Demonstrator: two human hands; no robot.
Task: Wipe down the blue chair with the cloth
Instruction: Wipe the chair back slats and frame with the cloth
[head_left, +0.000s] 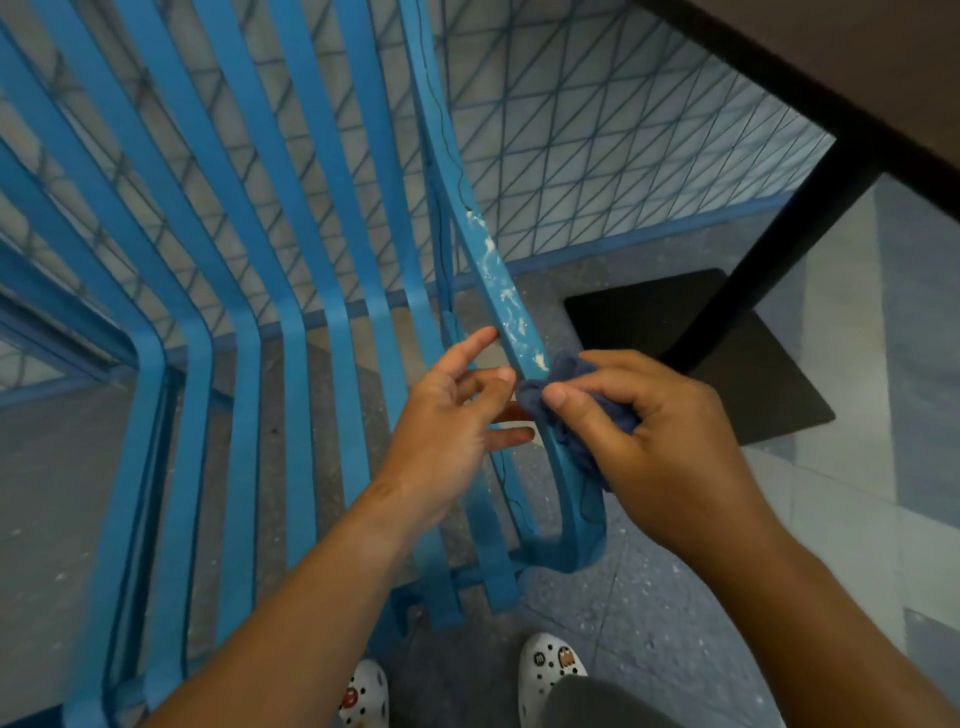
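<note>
Two hands: both are at the right-hand armrest of the blue chair (291, 332), near the bottom centre of the view.
Chair: slatted blue metal, filling the left and centre; its seat slats run toward the near edge and its back rises to the far left.
Armrest (511, 312): a narrow curved blue bar on the chair's right side, looping down and round at its near end.
Dirt: whitish specks and smears (506, 299) lie along the armrest's top face, from just beyond the hands up to about its middle.
Cloth (569, 415): dark blue, bunched up, pressed against the outer side of the armrest just below the lowest speck.
Right hand (644, 436): its grip is clenched round the cloth, thumb on top, fingers curled beneath.
Left hand (452, 421): released, fingers spread and loosely bent at the inner side of the armrest; they seem to touch or steady the bar, but contact is hard to tell.
Surroundings: a dark surface (831, 67) on a black post with a flat black base (727, 353) stands at the far right; a mesh-patterned wall (597, 130) shows behind the slats; white clogs (548, 662) at the near edge.
Step in hand: likely wiping the right armrest, with the stained stretch not yet cleaned.
Next move: probably slide the cloth up along the bar over the specks, pressing firmly, while the left hand braces the bar.
</note>
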